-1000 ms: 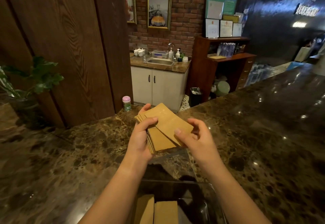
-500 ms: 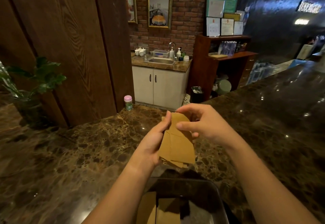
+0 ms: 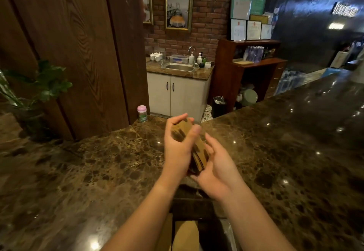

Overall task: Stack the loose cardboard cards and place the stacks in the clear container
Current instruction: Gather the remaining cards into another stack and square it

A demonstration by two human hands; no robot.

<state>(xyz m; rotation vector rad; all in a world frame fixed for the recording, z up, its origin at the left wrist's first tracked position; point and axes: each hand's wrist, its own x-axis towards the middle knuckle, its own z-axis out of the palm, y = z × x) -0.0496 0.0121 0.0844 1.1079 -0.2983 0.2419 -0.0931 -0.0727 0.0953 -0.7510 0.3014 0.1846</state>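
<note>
Gripping a stack of cardboard cards (image 3: 189,142) on edge above the marble counter (image 3: 98,168), the left hand (image 3: 178,148) curls its fingers over the far end while its thumb presses the near face. The right hand (image 3: 214,164) cups the stack's lower end, fingers wrapped beneath it. Nearer than the hands, at the bottom edge, the clear container (image 3: 226,231) rests on the counter with more cards (image 3: 185,235) lying inside.

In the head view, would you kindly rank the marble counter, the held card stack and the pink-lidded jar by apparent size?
1. marble counter, by far the largest
2. card stack, though nearness to the camera enlarges it
3. pink-lidded jar
</note>
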